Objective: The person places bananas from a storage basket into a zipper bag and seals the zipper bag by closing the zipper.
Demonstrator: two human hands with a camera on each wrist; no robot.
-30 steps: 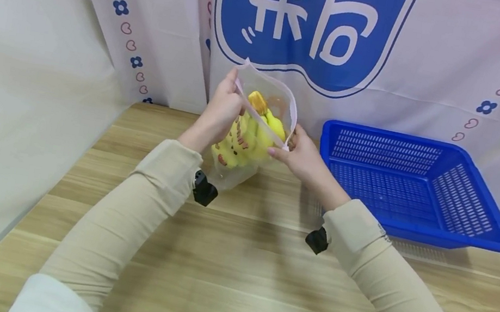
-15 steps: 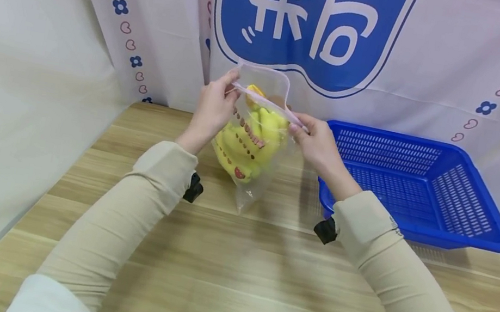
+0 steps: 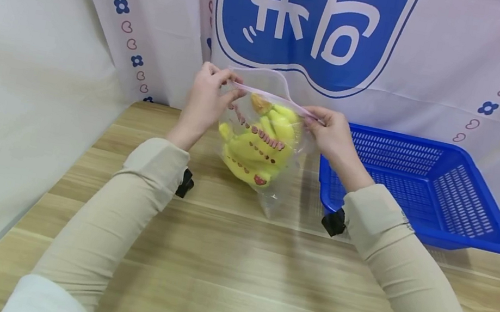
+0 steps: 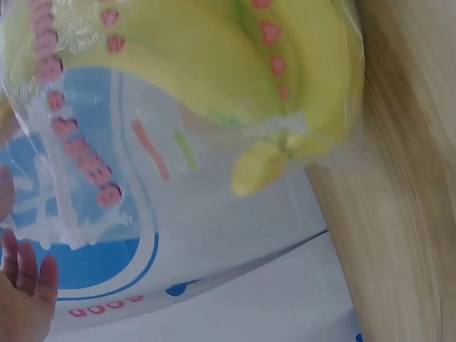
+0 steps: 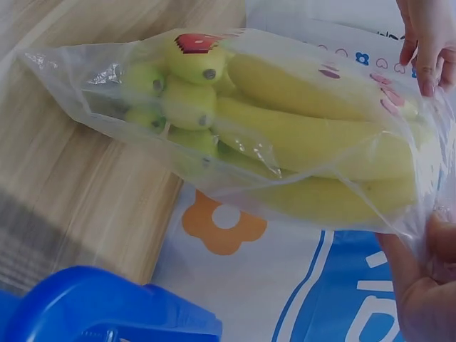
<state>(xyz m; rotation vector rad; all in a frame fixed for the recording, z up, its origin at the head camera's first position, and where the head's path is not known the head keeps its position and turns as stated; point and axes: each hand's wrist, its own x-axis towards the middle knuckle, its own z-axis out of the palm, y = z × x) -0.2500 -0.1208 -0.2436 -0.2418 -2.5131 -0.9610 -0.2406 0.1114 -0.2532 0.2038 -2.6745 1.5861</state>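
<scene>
A clear zip bag [image 3: 282, 183] with a pink rim and red lettering hangs upright above the table, near its back edge. Inside it is a bunch of yellow bananas [image 3: 255, 151], stem end up by the mouth; the right wrist view shows the bananas' [image 5: 306, 142] dark tips towards the bag's bottom corner. My left hand [image 3: 206, 102] pinches the rim at its left corner. At the right end, thumb and fingers of my right hand [image 3: 333, 134] pinch the pink rim. Between the hands the front rim is taut, while the back rim bows away, leaving the mouth partly apart.
A blue plastic basket [image 3: 464, 241] with slatted walls stands at the right, close behind my right wrist. The wooden table [image 3: 228, 285] stretches towards me. Behind it hangs a white cloth [image 3: 430, 87] with a blue printed shape.
Both hands have moved apart, stretching the rim straighter. The bag with the bananas has swung right and turned its printed side to face me, and its mouth has narrowed.
</scene>
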